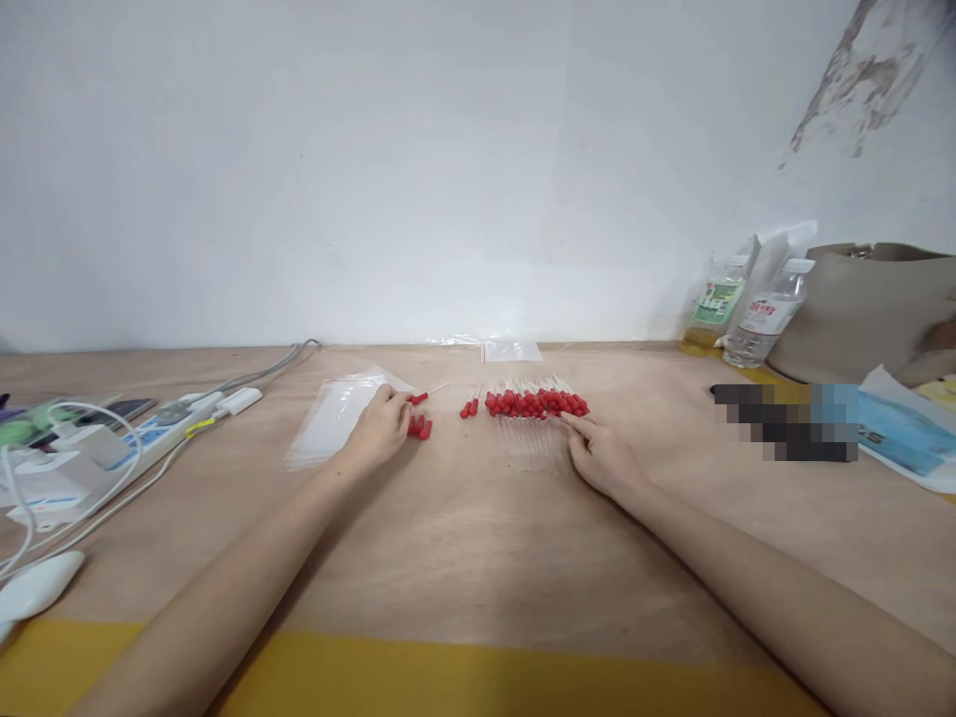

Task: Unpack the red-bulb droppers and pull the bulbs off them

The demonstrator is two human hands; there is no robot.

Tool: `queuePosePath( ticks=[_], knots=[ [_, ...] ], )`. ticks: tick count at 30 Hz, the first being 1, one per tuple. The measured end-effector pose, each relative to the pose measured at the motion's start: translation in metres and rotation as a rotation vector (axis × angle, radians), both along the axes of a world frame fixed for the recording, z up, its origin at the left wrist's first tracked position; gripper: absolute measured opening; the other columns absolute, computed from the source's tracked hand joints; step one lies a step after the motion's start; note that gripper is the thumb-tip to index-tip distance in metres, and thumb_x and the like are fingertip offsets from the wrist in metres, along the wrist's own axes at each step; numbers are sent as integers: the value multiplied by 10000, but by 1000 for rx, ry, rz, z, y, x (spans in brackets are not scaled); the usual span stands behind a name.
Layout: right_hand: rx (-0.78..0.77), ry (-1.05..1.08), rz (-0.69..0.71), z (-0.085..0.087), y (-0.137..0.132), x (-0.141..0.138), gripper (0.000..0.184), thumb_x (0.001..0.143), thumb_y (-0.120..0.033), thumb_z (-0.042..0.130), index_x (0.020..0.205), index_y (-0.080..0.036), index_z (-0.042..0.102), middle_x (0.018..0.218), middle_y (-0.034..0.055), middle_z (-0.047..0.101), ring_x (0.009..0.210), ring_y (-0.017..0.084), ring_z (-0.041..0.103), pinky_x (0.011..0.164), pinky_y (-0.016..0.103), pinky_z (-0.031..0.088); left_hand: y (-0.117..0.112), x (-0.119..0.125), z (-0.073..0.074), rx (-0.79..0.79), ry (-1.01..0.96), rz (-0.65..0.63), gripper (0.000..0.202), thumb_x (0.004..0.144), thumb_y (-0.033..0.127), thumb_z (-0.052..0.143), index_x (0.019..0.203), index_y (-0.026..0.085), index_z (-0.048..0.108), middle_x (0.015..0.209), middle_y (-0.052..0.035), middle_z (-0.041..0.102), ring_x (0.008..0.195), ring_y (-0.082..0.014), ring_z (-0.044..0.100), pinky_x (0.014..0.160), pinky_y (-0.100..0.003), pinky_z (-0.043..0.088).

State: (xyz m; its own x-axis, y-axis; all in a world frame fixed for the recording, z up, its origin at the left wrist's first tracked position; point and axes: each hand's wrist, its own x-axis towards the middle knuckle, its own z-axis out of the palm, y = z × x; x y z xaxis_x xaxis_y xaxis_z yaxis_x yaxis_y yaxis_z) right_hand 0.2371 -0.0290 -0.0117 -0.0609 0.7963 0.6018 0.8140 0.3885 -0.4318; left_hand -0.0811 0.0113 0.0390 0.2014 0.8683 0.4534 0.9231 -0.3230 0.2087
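Note:
A row of small glass droppers with red rubber bulbs (pixel 536 402) lies in the middle of the wooden table (pixel 478 538). My right hand (pixel 599 455) rests just below the row's right end, its index finger stretched onto the clear tubes. A few red-capped droppers (pixel 419 425) lie by my left hand (pixel 380 429), whose fingers curl around them at the edge of a stack of clear plastic bags (pixel 336 412). Two more droppers (pixel 470 406) lie between the two groups.
A power strip with plugs and cables (pixel 149 430) fills the left side, with a white object (pixel 36 586) near the front. One clear bag (pixel 511 350) lies by the wall. Two bottles (pixel 769 311), a beige bag (pixel 866 309) and papers (pixel 903 433) stand at right.

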Motion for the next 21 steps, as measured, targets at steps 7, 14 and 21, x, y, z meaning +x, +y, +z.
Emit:
queuePosePath(
  ticks=[7, 14, 21],
  knots=[
    [-123, -35, -106, 3, -2, 2, 255, 692, -130, 440, 879, -174, 608, 772, 40, 650, 684, 165, 587, 621, 250, 418, 19, -2, -5, -47, 117, 141, 324, 815, 312, 380, 1024, 141, 559, 910, -102, 552, 837, -224, 552, 763, -327, 417],
    [-70, -53, 23, 1, -3, -4, 287, 754, -122, 386, 899, -184, 626, 931, 66, 642, 841, 177, 587, 720, 254, 426, 55, -3, 20, -207, 201, 256, 314, 756, 418, 434, 912, 232, 633, 987, -75, 603, 984, -272, 512, 807, -367, 393],
    [-78, -77, 58, 2, -6, -10, 260, 823, -281, 409, 833, -171, 645, 907, 83, 643, 832, 186, 585, 746, 283, 424, 85, 10, 15, -372, 205, 315, 246, 616, 440, 603, 740, 241, 675, 913, -77, 652, 962, -308, 526, 816, -419, 373]
  ],
)
